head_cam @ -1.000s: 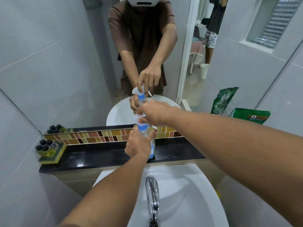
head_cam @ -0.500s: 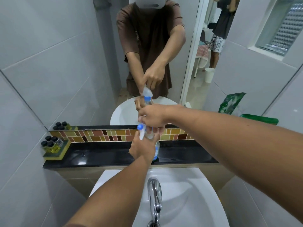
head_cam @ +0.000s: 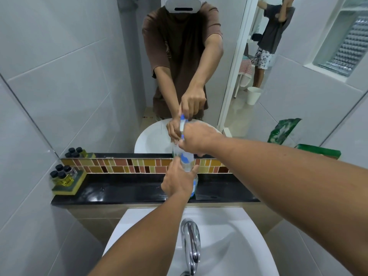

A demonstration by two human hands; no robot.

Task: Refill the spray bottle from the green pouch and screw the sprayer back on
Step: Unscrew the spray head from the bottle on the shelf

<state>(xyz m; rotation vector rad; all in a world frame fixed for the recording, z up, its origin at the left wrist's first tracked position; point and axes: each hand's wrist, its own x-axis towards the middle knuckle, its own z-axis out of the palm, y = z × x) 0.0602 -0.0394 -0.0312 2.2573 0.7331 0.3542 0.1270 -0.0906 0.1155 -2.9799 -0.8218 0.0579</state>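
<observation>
Two hands on spray bottle (head_cam: 186, 166), standing on black ledge (head_cam: 123, 193): left hand (head_cam: 177, 183) clasps body, right hand (head_cam: 196, 139) grips sprayer (head_cam: 184, 156). Risk: crooked threading leaks; loose hold tips bottle into sink (head_cam: 239, 236)

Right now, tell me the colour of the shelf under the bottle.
Glossy black shelf, clearest in the head view.

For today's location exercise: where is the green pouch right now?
In the head view, the green pouch lies far right, behind the right forearm, beside the mirror.
</observation>
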